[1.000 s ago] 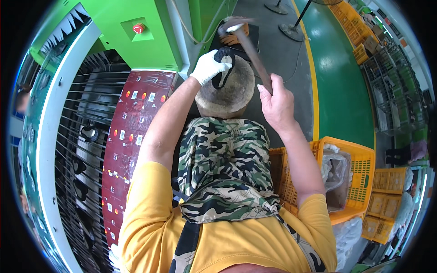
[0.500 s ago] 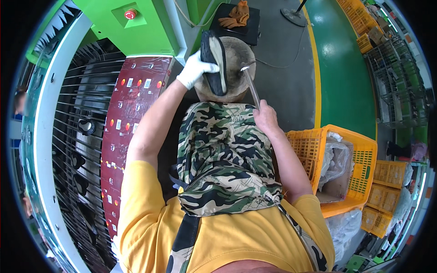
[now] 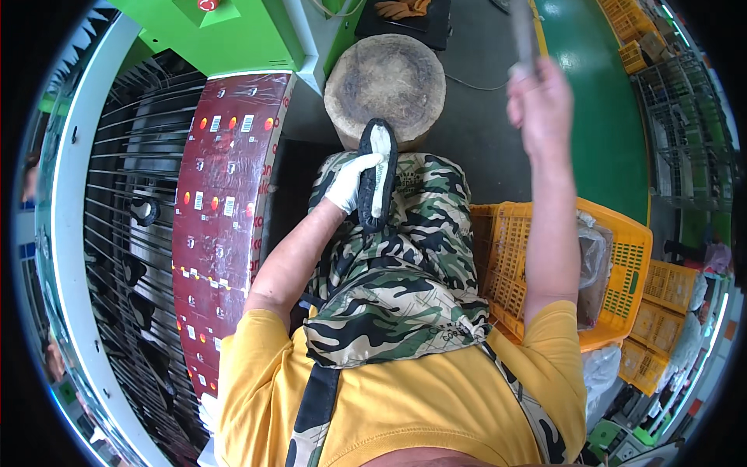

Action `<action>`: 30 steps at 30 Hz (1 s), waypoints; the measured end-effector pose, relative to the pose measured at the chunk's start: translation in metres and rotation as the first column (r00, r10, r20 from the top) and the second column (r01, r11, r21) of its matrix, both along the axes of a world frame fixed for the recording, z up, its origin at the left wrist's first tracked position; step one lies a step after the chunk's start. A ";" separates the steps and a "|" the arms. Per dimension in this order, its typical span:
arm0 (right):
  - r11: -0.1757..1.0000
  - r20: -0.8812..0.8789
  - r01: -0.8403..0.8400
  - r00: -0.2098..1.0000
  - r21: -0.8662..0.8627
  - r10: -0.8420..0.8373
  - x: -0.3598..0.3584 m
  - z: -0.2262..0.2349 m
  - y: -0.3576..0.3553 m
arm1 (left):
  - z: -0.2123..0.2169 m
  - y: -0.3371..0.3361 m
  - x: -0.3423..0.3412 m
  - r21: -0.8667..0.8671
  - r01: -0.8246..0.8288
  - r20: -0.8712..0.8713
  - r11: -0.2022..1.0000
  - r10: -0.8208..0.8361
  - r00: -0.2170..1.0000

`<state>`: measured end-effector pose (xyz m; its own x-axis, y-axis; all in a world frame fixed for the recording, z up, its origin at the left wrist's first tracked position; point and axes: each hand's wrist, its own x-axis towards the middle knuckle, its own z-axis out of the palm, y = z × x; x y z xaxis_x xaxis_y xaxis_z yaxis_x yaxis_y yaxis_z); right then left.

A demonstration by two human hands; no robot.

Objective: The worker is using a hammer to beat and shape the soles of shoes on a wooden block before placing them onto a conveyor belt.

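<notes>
Workshop floor is grey concrete (image 3: pixel 482 140) with a green painted lane (image 3: pixel 599 132) to the right, yellow line between them; round wooden stump block (image 3: pixel 385 82) serves as the worktop, standing ahead of the person's knees; green machine housing (image 3: pixel 233 35) upper left; dark red printed cardboard sheet (image 3: pixel 226 194) lies left of the person over a black wire rack (image 3: pixel 124 218); orange plastic mesh crate (image 3: pixel 615 265) sits right of the person, more yellow crates (image 3: pixel 661 327) stacked beyond it; camouflage cloth apron (image 3: pixel 397 265) covers the lap.

Versus 0.5 s ago: the black shoe sole with white insole (image 3: pixel 377 175) was lying on the block top; it's now pulled back off it, lower end over the apron, upper tip just at the block's near edge; block top is bare; right arm was low with the tool head at the sole, now raised high and to the right.

Left hand (image 3: pixel 350 183), in a white glove: fingers wrapped around the sole's left edge, closed on it, sole held lengthwise and roughly upright in view.

Right hand (image 3: pixel 541 105), bare: fingers curled tight round a grey tool handle (image 3: pixel 523 35); handle runs up out of the fist towards the top edge; tool head isn't visible, so can't tell what kind of tool it is from this frame.
</notes>
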<state>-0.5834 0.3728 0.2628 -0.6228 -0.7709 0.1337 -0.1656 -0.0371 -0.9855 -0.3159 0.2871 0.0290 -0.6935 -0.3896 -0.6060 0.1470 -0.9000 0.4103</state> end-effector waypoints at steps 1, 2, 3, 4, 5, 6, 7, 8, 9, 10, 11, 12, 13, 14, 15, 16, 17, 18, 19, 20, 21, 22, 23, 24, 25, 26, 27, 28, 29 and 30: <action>0.990 -0.096 0.043 0.994 -0.135 -0.056 -0.002 0.015 -0.003 | 0.005 0.000 0.001 0.005 0.001 0.000 1.000 -0.001 1.000; 0.991 -0.096 0.043 0.994 -0.130 -0.056 0.001 0.013 -0.006 | 0.010 -0.002 0.003 -0.014 0.022 0.021 1.000 -0.021 1.000; 0.954 -0.154 0.130 0.972 -0.271 -0.176 0.007 0.012 -0.010 | 0.018 -0.004 0.004 -0.032 0.045 0.038 0.998 -0.044 0.998; 0.888 -0.192 0.201 0.934 -0.412 -0.301 0.013 0.010 -0.013 | 0.024 -0.006 0.004 -0.073 0.062 0.061 0.995 -0.057 0.996; 0.898 -0.194 0.162 0.946 -0.408 -0.259 0.019 -0.015 -0.010 | 0.023 -0.007 0.003 -0.071 0.065 0.059 0.995 -0.060 0.996; 0.943 -0.143 0.109 0.977 -0.314 -0.161 0.027 -0.057 -0.001 | 0.021 -0.009 -0.001 -0.061 0.064 0.058 0.996 -0.060 0.996; 0.996 -0.292 0.087 0.954 0.028 -0.075 0.041 -0.104 0.019 | 0.020 -0.011 -0.006 -0.050 0.063 0.058 0.997 -0.060 0.997; 0.946 -0.769 0.063 0.601 0.319 0.219 0.032 -0.150 0.036 | 0.025 -0.014 -0.009 -0.076 0.114 0.077 0.991 -0.108 0.991; 0.642 -0.240 -0.196 0.817 0.741 0.525 0.042 -0.133 0.033 | 0.018 -0.015 -0.004 -0.074 0.103 0.080 0.992 -0.097 0.992; 0.756 -0.266 -0.162 0.872 0.635 0.410 0.037 -0.111 0.029 | 0.010 -0.015 0.000 -0.011 0.070 0.032 0.997 -0.069 0.997; 0.851 -0.279 -0.116 0.915 0.513 0.293 0.025 -0.080 0.022 | 0.004 -0.018 0.000 0.048 0.033 -0.021 0.998 -0.032 0.999; 0.897 -0.045 -0.167 0.978 0.409 0.203 0.028 -0.026 0.016 | 0.000 -0.020 0.010 0.010 0.068 -0.048 0.998 -0.067 0.997; 0.969 0.025 -0.141 0.990 0.203 0.139 0.020 -0.006 0.014 | 0.000 -0.018 0.007 -0.007 0.035 0.011 0.999 -0.035 0.999; 0.992 -0.021 -0.101 0.994 0.069 0.103 0.014 0.017 0.008 | -0.006 -0.020 0.007 0.002 0.012 -0.004 1.000 -0.012 1.000; 0.999 -0.105 -0.019 0.994 -0.045 0.015 0.008 0.033 0.002 | -0.002 -0.019 0.003 0.013 -0.005 -0.020 1.000 0.005 1.000; 0.985 -0.146 0.040 0.987 -0.168 -0.065 0.005 0.034 -0.003 | 0.001 -0.018 0.003 0.014 -0.001 -0.022 1.000 0.002 1.000; 0.952 -0.177 0.090 0.973 -0.291 -0.146 0.004 0.034 -0.007 | 0.006 -0.018 0.005 0.006 0.023 0.016 1.000 -0.023 1.000; 0.943 -0.149 0.113 0.975 -0.312 -0.166 0.012 0.020 -0.011 | 0.013 -0.017 0.006 -0.004 0.039 0.054 0.999 -0.039 0.998; 0.932 -0.123 0.145 0.973 -0.331 -0.194 0.022 -0.008 -0.009 | 0.012 -0.017 0.004 -0.004 0.043 0.051 0.999 -0.043 0.998; 0.987 -0.305 0.129 0.940 -0.095 -0.153 0.025 -0.069 0.005 | 0.010 -0.018 -0.003 -0.003 0.055 0.029 0.998 -0.055 0.998; 0.978 -0.457 0.144 0.887 0.150 -0.061 0.029 -0.115 0.015 | 0.008 -0.019 -0.007 -0.002 0.062 0.010 0.998 -0.062 0.998; 0.883 -0.370 -0.054 0.894 0.467 0.251 0.042 -0.117 0.021 | 0.004 -0.019 -0.003 0.000 0.053 0.013 0.999 -0.053 0.999; 0.657 -0.195 -0.229 0.841 0.718 0.506 0.051 -0.117 0.030 | 0.002 -0.019 -0.001 0.002 0.068 0.002 0.998 -0.068 0.998; 0.805 -0.267 -0.190 0.879 0.562 0.394 0.045 -0.099 0.028 | 0.000 -0.020 0.003 0.002 0.077 -0.009 0.997 -0.077 0.997; 0.865 -0.395 -0.142 0.846 0.482 0.359 0.038 -0.054 0.021 | -0.004 -0.016 0.002 0.029 -0.051 -0.029 0.998 0.052 0.998; 0.926 -0.331 -0.129 0.909 0.355 0.254 0.020 -0.030 0.022 | 0.007 -0.014 0.001 -0.005 0.012 0.018 1.000 -0.012 1.000; 0.946 -0.211 -0.087 0.965 0.312 0.158 0.023 0.012 0.022 | 0.019 -0.014 0.005 -0.034 0.072 0.073 0.997 -0.069 0.995; 0.993 -0.235 -0.083 0.967 0.081 0.100 0.020 0.031 0.018 | 0.014 -0.015 0.007 -0.030 0.069 0.068 0.997 -0.067 0.995; 0.997 -0.235 -0.024 0.972 -0.075 0.006 0.017 0.045 0.013 | 0.018 -0.015 0.005 -0.030 0.074 0.065 0.997 -0.072 0.995; 0.976 -0.225 -0.025 0.974 -0.217 -0.025 0.015 0.050 0.011 | 0.025 -0.012 0.004 -0.032 0.056 0.079 0.998 -0.053 0.995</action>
<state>-0.5688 0.3838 0.3128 -0.5571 -0.7079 0.4342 -0.3818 -0.2460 -0.8909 -0.3118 0.2748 0.0541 -0.6653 -0.3743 -0.6460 0.0647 -0.8909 0.4496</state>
